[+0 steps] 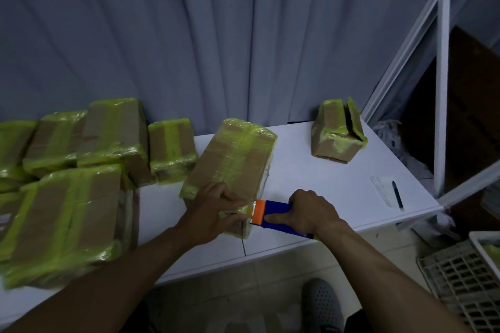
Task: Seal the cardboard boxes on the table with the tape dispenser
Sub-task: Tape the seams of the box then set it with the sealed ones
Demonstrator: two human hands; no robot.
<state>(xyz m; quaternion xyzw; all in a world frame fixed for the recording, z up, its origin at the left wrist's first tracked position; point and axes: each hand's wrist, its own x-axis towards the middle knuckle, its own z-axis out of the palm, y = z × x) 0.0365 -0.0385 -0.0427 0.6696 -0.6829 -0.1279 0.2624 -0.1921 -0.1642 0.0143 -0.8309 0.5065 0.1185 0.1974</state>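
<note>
A long cardboard box (232,159) banded with yellow-green tape lies at the middle of the white table (319,178). My left hand (213,211) rests on its near end, thumb and fingers pressing the tape there. My right hand (311,213) grips the blue tape dispenser (278,215), whose orange head (259,212) touches the box's near right corner. Another small box (336,132) with its flap open stands at the table's far right.
Several taped boxes (70,170) are piled on the left of the table. A paper slip (384,189) and a black pen (397,194) lie near the right edge. A white plastic crate (465,281) sits on the floor at right. A grey curtain hangs behind.
</note>
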